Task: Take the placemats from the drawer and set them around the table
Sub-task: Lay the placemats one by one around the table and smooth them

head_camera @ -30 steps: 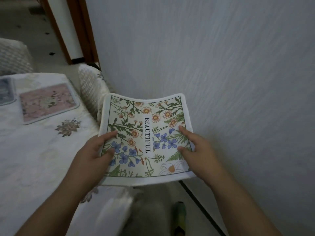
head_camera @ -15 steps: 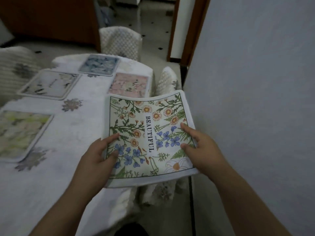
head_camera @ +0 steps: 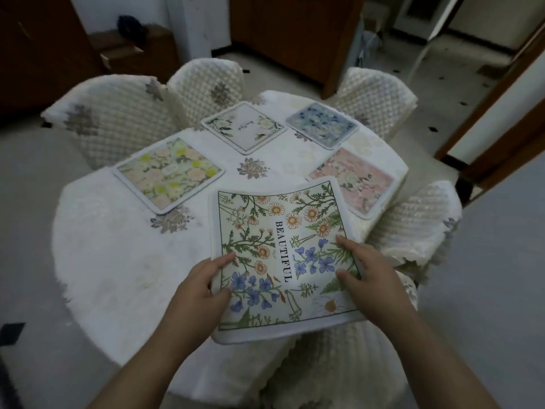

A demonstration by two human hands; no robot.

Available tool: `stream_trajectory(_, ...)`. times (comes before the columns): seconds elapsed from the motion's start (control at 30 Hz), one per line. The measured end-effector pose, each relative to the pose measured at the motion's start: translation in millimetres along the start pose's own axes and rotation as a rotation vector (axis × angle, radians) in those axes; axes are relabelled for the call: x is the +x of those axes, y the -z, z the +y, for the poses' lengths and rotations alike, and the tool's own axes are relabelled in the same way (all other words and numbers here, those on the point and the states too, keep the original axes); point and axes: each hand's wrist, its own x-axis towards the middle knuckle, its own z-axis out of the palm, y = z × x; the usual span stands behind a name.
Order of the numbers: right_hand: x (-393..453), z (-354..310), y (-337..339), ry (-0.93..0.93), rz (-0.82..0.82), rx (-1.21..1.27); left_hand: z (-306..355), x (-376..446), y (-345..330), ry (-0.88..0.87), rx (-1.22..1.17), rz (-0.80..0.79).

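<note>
- The white-bordered fabric placemat printed with daisies, blue flowers and the word BEAUTIFUL (head_camera: 283, 255) is in our hands, held above the near right part of the round counter draped in a white cloth (head_camera: 118, 255); a second ago it was beside a bare wall with only the counter's corner in view.
- Our left hand (head_camera: 200, 290) pinches its left edge, thumb on top; our right hand (head_camera: 368, 278) grips its right edge the same way, fingers clenched round the mat.
- We have turned, so the whole counter now faces us.
- Four mats already lie there: a yellow-and-peach floral one (head_camera: 168, 174), a pale one with script (head_camera: 243, 126), a blue floral one (head_camera: 323, 124) and a pink floral one (head_camera: 356, 178), whose near corner our mat overlaps in the view.
- We judge this to be among the last mats; the bare near side looks like its place.
</note>
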Motion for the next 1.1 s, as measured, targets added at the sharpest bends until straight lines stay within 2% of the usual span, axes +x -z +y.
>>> stream_trajectory(0.3, 133.0, 37.5, -43.8, 0.312, -0.322, -0.087, -41.7, -0.7, -58.7, 0.281, -0.034, 0.233)
stream_trajectory(0.53, 193.7, 85.9, -102.8, 0.297, -0.616, -0.052, -90.2, 2.4, -124.5, 0.53, -0.171, 0.446)
stream_trajectory(0.63, 205.1, 122.4, -123.4, 0.232, -0.667, -0.148, -108.5, 3.2, -145.0, 0.637, -0.227, 0.466)
stream_trajectory(0.7, 206.2, 143.8, -131.5, 0.197, -0.689, -0.216, -121.4, 5.3, -151.4, 0.671, -0.128, 0.476)
stream_trajectory(0.8, 201.1, 160.7, -131.8, 0.161, -0.685, -0.181, -135.0, 8.2, -156.5, 0.659, 0.014, 0.499)
stream_trajectory(0.97, 201.8, 181.1, -126.1, 0.166, -0.624, -0.176, -137.7, 9.7, -166.8, 0.616, -0.104, 0.542)
stream_trajectory(1.1, 206.0, 188.8, -126.4, 0.197, -0.632, -0.19, -142.9, 10.0, -178.1, 0.581, -0.092, 0.567)
